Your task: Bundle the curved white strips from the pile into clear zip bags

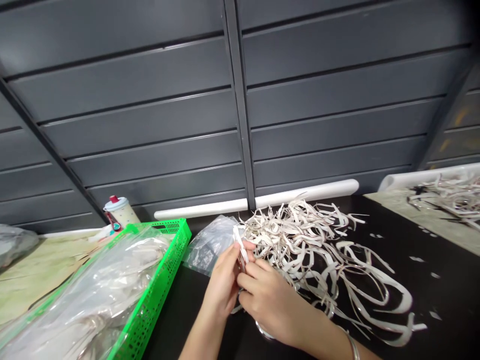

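Note:
A large tangled pile of curled white strips (300, 245) with shiny silvery edges lies on the black tabletop (438, 285). My left hand (223, 280) and my right hand (270, 305) meet at the pile's left side. Between their fingers they pinch a small bundle of white strips (240, 247). A metal bangle (352, 346) circles my right wrist. A clear plastic bag (207, 245) lies flat just behind my left hand.
A bright green plastic crate (165, 265) holding a bulging clear bag stands to the left. Behind it are a spotted cup with a red-topped lid (120, 212) and a grey wall. Another pile of strips (450, 197) lies at the far right.

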`<control>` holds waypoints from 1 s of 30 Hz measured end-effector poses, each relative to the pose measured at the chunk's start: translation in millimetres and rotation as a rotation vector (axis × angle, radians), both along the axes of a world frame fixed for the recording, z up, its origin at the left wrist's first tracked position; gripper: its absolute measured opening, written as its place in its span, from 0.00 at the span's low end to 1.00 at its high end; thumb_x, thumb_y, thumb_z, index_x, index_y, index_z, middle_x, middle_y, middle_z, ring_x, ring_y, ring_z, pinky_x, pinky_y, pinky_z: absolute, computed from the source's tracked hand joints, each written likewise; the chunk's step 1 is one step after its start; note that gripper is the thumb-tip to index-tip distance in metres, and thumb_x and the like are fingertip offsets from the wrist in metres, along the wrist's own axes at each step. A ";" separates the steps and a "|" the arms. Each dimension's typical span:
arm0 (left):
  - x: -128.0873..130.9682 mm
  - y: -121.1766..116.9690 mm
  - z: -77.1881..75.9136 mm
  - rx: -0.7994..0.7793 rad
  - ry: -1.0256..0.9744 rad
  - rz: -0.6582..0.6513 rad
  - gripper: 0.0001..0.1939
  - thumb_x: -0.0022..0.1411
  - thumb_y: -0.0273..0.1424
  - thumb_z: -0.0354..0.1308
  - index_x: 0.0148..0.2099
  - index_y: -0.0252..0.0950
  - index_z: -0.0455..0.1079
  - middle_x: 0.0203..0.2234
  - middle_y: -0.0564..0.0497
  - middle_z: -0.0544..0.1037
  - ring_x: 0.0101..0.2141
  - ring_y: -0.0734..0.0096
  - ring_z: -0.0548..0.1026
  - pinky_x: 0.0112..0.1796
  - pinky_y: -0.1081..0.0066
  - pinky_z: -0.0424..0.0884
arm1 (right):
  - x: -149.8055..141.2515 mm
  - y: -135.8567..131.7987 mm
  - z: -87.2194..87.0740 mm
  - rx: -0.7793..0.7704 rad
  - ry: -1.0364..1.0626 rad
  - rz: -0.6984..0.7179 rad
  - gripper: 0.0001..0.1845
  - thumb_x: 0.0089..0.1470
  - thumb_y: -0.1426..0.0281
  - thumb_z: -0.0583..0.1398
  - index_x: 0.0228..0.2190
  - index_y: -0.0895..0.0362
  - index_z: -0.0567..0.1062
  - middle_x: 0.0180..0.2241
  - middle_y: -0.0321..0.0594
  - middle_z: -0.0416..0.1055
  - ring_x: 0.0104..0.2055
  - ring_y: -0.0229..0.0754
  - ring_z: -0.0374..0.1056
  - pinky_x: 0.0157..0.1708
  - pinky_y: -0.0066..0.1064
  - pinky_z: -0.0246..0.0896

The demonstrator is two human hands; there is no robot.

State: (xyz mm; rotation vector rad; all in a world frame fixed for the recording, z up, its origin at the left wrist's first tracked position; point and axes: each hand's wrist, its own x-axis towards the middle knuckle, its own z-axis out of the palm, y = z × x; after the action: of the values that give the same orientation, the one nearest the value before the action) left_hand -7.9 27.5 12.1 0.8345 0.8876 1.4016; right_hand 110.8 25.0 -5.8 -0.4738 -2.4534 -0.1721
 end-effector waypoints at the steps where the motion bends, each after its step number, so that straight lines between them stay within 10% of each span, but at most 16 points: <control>1: -1.0 0.6 -0.7 0.009 -0.020 0.007 0.14 0.54 0.38 0.60 0.34 0.31 0.72 0.22 0.52 0.70 0.23 0.75 0.67 0.26 0.77 0.63 | 1.3 -0.6 2.0 -0.036 0.001 0.029 0.09 0.54 0.76 0.55 0.25 0.58 0.72 0.30 0.40 0.68 0.37 0.43 0.59 0.44 0.38 0.57; 7: -13.4 -0.2 5.5 0.118 -0.001 0.207 0.16 0.53 0.42 0.60 0.37 0.33 0.70 0.21 0.56 0.67 0.18 0.79 0.64 0.20 0.78 0.59 | 20.1 27.5 9.0 -0.334 0.191 0.160 0.17 0.53 0.82 0.50 0.36 0.56 0.75 0.48 0.40 0.68 0.47 0.40 0.63 0.47 0.33 0.59; 13: -17.0 -4.1 12.3 0.190 0.063 0.269 0.17 0.56 0.42 0.57 0.38 0.32 0.71 0.20 0.55 0.67 0.17 0.81 0.61 0.18 0.78 0.55 | 36.5 98.9 -35.3 -0.643 0.118 -0.398 0.20 0.58 0.77 0.46 0.46 0.60 0.72 0.45 0.46 0.71 0.48 0.43 0.66 0.50 0.38 0.57; 21: -16.8 -2.3 10.5 0.153 -0.008 0.223 0.16 0.55 0.41 0.58 0.38 0.33 0.71 0.20 0.56 0.68 0.16 0.81 0.61 0.18 0.78 0.55 | 16.9 111.4 -82.2 -0.716 0.003 -0.392 0.14 0.51 0.80 0.53 0.28 0.60 0.78 0.35 0.45 0.74 0.49 0.53 0.61 0.52 0.50 0.45; 30: -19.7 1.2 11.4 0.044 -0.180 0.154 0.18 0.49 0.31 0.65 0.43 0.32 0.70 0.24 0.55 0.69 0.20 0.82 0.64 0.20 0.81 0.60 | 36.4 107.9 -42.3 -0.909 0.389 -0.248 0.13 0.56 0.65 0.54 0.37 0.58 0.75 0.34 0.41 0.73 0.32 0.40 0.68 0.31 0.33 0.64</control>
State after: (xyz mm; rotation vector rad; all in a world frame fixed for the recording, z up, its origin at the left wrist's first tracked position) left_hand -27.6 28.7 23.4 0.6716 0.7974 1.6084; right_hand 147.2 133.0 -48.0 -1.0714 -1.9608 0.8871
